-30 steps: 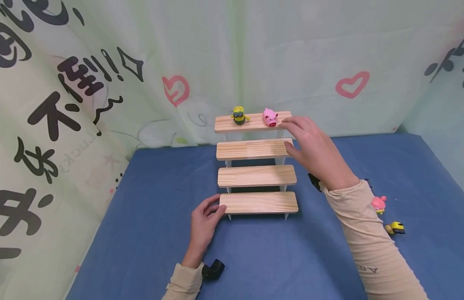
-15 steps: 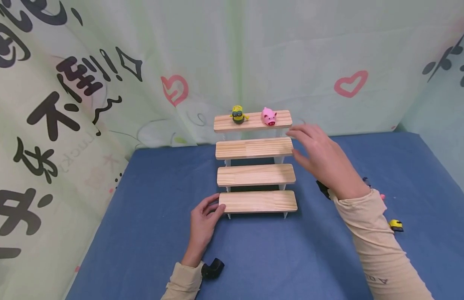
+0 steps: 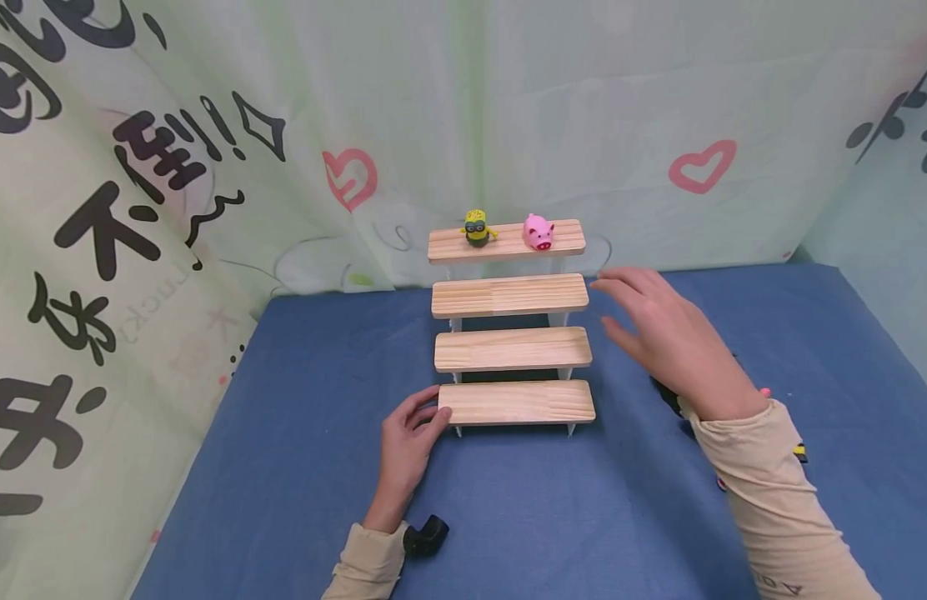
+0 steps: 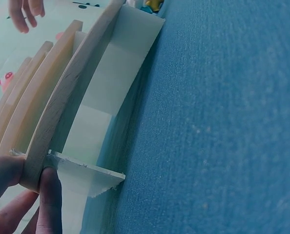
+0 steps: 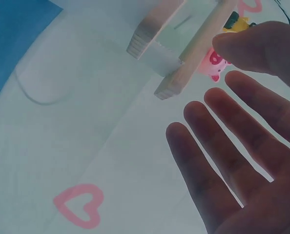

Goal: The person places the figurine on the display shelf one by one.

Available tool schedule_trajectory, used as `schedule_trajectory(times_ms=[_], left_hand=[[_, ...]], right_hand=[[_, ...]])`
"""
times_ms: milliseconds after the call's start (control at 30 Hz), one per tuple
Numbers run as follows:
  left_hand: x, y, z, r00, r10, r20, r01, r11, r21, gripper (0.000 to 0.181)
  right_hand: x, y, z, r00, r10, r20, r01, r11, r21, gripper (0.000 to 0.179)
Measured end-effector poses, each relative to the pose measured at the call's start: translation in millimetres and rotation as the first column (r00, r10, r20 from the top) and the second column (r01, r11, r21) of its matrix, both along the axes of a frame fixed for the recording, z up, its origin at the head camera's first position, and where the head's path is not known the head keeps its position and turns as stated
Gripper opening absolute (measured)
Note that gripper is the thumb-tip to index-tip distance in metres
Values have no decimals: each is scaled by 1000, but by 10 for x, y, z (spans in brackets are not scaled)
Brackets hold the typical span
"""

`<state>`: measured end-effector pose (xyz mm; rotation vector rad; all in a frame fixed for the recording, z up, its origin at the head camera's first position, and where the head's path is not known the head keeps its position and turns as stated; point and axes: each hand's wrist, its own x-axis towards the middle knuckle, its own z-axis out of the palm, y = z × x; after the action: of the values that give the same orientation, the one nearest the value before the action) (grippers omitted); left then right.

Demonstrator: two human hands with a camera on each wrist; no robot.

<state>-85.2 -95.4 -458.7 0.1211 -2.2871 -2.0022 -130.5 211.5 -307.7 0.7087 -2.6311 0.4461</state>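
Note:
A small stepped display shelf (image 3: 512,350) with pale wooden boards and clear supports stands on the blue cloth. On its top board sit a yellow minion figure (image 3: 476,228) and a pink pig figure (image 3: 538,232), spaced apart. My left hand (image 3: 408,446) pinches the left end of the lowest board; in the left wrist view the thumb (image 4: 6,173) lies on one face and a finger (image 4: 50,200) on the other. To the right of the shelf my right hand (image 3: 662,333) hovers with fingers spread and nothing in them.
Several small toys lie on the blue cloth (image 3: 298,467) at the right, mostly hidden by my right sleeve (image 3: 779,492); a yellow and black one (image 3: 800,452) peeks out. A printed pale curtain (image 3: 568,108) hangs right behind the shelf.
My right hand has drawn back from beside the pink pig, moving right and down away from the shelf. The left hand and both figures stay in place.

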Motion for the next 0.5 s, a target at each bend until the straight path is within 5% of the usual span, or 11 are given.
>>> schedule_trajectory(times_ms=[500], left_hand=[[-4, -3, -6, 1000, 1, -6, -1, 1000, 8, 41]], right_hand=[[158, 192, -52, 999, -50, 17, 49, 998, 30, 49]])
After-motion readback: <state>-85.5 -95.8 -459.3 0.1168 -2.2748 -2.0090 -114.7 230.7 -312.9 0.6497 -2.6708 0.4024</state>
